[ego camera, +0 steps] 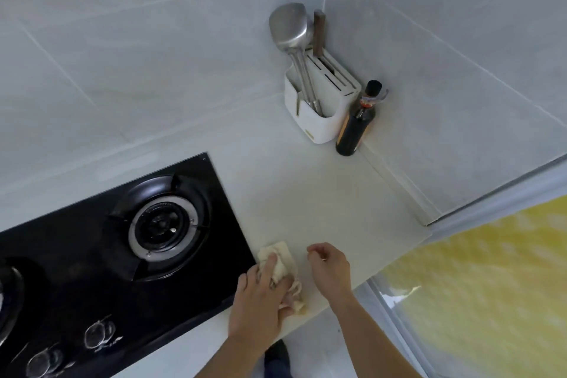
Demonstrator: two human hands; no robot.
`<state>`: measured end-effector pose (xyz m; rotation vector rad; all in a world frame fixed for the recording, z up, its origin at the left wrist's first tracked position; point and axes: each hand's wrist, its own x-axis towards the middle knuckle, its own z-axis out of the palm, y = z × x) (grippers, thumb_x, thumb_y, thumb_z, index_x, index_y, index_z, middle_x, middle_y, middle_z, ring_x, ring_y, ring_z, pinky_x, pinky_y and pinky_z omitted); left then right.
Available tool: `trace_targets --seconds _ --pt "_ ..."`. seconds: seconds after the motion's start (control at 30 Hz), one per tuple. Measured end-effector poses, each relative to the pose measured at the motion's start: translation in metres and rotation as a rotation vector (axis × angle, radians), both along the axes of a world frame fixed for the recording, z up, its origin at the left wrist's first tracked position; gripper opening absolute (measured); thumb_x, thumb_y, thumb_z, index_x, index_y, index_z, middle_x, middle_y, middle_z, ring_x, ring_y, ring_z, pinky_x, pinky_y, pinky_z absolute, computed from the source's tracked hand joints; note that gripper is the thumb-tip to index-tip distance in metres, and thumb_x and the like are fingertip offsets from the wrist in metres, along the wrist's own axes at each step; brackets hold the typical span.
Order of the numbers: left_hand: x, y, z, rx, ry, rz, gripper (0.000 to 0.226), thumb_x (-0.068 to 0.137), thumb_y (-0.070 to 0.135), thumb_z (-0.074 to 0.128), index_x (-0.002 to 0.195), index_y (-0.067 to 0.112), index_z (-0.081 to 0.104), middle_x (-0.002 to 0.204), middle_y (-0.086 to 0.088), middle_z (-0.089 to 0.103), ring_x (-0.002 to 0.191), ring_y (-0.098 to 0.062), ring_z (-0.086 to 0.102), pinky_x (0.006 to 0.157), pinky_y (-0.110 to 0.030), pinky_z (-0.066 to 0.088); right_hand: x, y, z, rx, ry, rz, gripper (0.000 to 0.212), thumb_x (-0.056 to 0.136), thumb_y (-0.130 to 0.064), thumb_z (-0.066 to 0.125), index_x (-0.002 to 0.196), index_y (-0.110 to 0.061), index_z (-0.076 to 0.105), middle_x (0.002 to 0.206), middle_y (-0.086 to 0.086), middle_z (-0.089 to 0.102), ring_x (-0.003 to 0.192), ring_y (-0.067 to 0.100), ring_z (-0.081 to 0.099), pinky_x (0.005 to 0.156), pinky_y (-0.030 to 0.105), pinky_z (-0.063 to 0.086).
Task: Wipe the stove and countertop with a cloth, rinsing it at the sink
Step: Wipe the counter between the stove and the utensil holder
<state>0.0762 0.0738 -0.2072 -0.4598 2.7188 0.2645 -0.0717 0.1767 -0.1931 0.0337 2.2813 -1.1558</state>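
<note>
Left hand [264, 291] half-covering cloth [283, 258]

The gas stove [116, 242] sits in the countertop [322, 193] at the left, and the cloth [283, 273] lies on the counter just beside the stove's right edge, under the left hand [260, 301]. The right hand [329, 267] hovers just right of the cloth. In the far corner stands a utensil holder [316, 101] with a spatula [288, 31] in it, a bottle [357, 123] touching its right side.
</note>
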Motion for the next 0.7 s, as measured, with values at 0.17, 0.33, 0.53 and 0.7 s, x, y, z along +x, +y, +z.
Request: trace_targets --seconds 0.17,0.33,0.53,0.7 --pt "-0.006 -0.004 0.014 -0.047 -0.007 -0.055 0.053 0.096 0.055 0.051 0.143 0.035 0.041 0.165 -0.008 0.011 0.133 -0.039 0.032 0.109 -0.049 0.026 0.020 -0.004 0.002 -0.013 -0.017 0.061 0.017 0.092 -0.018 0.062 0.093 -0.030 0.073 0.090 -0.014 0.072 0.087 0.009 0.066 0.079 0.027 0.050" --pt "-0.035 -0.039 0.016 -0.152 0.018 0.047 0.050 0.098 0.055 0.047 0.144 0.037 0.039 0.167 -0.012 0.012 0.134 -0.038 0.034 0.108 -0.050 0.025 0.019 0.014 -0.002 -0.007 -0.006 0.048 0.016 0.093 -0.017 0.064 0.095 -0.028 0.075 0.090 -0.011 0.073 0.087 0.013 0.067 0.079 0.031 0.052" --pt "-0.089 -0.114 0.010 -0.256 -0.009 0.231 0.051 0.097 0.055 0.045 0.143 0.034 0.041 0.159 -0.010 0.024 0.126 -0.035 0.042 0.106 -0.047 0.031 0.011 0.043 -0.009 0.007 0.023 -0.026 0.015 0.091 -0.015 0.065 0.092 -0.026 0.075 0.088 -0.010 0.074 0.085 0.012 0.068 0.067 0.023 0.047" --pt "-0.073 -0.089 0.008 -0.217 0.003 0.112 0.052 0.094 0.060 0.050 0.137 0.031 0.046 0.156 -0.008 0.029 0.119 -0.035 0.047 0.098 -0.044 0.034 0.020 0.060 -0.014 0.001 -0.002 -0.061 0.016 0.091 -0.013 0.066 0.093 -0.025 0.076 0.089 -0.006 0.075 0.084 0.016 0.068 0.064 0.023 0.045"
